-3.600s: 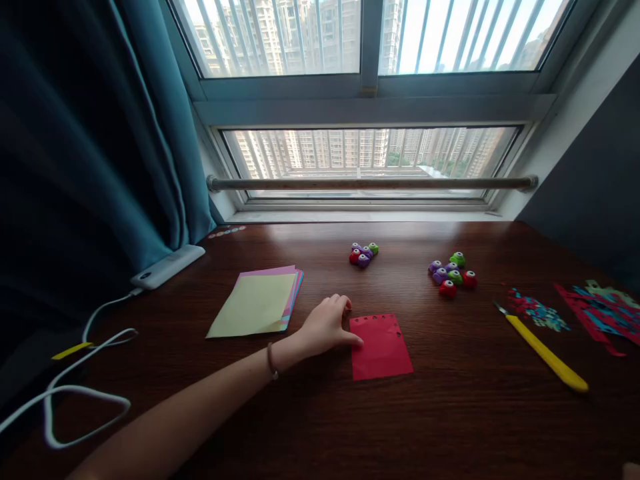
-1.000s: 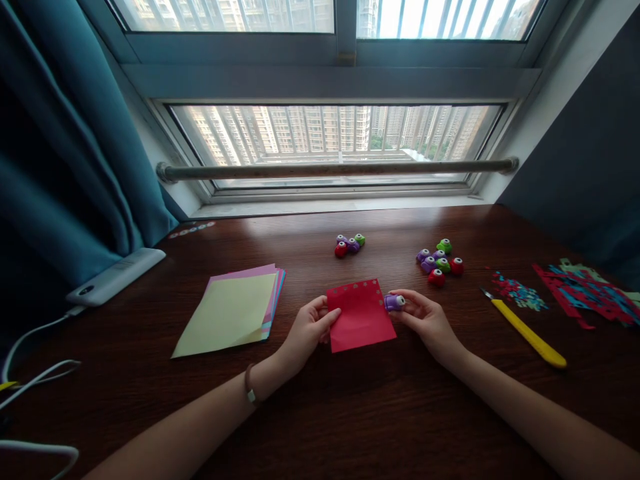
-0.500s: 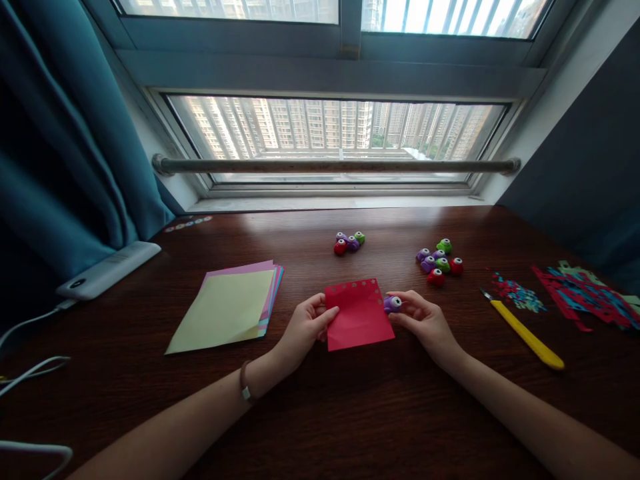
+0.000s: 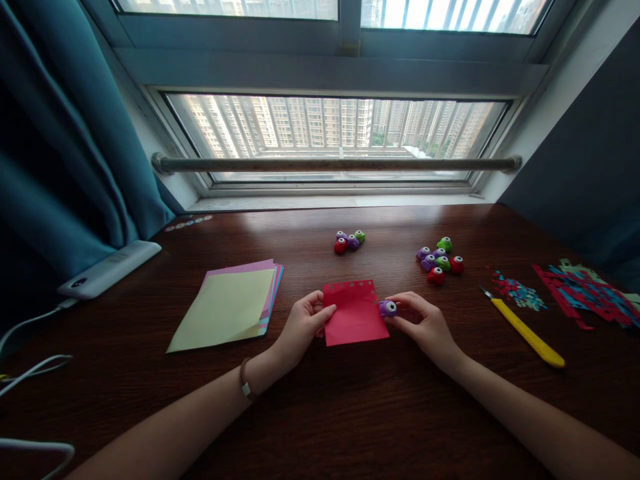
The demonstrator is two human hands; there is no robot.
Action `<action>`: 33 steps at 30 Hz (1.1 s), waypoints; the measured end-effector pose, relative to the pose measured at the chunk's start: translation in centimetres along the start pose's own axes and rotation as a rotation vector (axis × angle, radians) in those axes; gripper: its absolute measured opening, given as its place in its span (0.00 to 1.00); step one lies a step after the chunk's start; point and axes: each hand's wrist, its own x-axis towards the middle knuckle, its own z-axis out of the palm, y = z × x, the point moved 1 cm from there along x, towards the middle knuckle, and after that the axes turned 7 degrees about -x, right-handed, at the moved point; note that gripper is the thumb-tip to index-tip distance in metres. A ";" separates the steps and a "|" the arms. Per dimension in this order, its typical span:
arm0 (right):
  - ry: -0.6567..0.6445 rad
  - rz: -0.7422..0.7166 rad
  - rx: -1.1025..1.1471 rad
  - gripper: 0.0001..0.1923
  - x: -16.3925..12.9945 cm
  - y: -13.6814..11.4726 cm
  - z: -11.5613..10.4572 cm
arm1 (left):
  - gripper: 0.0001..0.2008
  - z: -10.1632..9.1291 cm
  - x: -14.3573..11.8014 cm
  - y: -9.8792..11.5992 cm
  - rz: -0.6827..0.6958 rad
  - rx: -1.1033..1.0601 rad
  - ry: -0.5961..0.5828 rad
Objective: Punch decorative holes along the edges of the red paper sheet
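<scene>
A red paper sheet [image 4: 354, 313] with a row of punched holes along its far edge lies on the dark wooden desk [image 4: 350, 413]. My left hand [image 4: 299, 328] pinches the sheet's left edge. My right hand [image 4: 423, 323] grips a small purple paper punch [image 4: 387, 308] set against the sheet's right edge. Behind the sheet sit a small group of punches [image 4: 349, 241] and, to its right, a larger group of red, green and purple punches [image 4: 439, 259].
A stack of coloured paper [image 4: 227, 307], yellow on top, lies to the left. A yellow craft knife [image 4: 525, 333] and paper scraps [image 4: 575, 288] lie at right. A white power bank [image 4: 107, 268] with cables [image 4: 30, 373] sits by the teal curtain [image 4: 65, 133].
My right hand came in holding the purple punch and brought it to the red sheet's right edge. The sheet has shifted slightly; my left hand went from resting on it to pinching its edge.
</scene>
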 end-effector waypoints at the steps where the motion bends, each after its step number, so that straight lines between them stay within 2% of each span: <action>1: 0.002 0.009 0.000 0.13 0.0 0.0 0.0 | 0.14 0.0 0.0 0.0 0.003 0.000 -0.006; 8: 0.039 0.098 -0.013 0.16 -0.1 0.0 0.0 | 0.13 -0.2 0.0 -0.2 0.021 -0.001 -0.043; 12: 0.010 0.136 0.050 0.17 -0.3 -0.1 0.1 | 0.12 -0.2 0.1 -0.3 0.039 -0.016 -0.045; 22: -0.082 -0.039 -0.011 0.12 -0.3 -0.6 0.2 | 0.13 0.2 -0.2 0.1 0.040 0.015 -0.050; 28: -0.080 0.007 0.133 0.13 -0.3 0.4 0.4 | 0.14 0.5 -0.4 0.5 0.053 0.109 -0.072; 33: -0.086 0.035 0.111 0.14 -0.2 0.3 0.3 | 0.13 0.6 -0.5 0.8 0.085 0.211 -0.076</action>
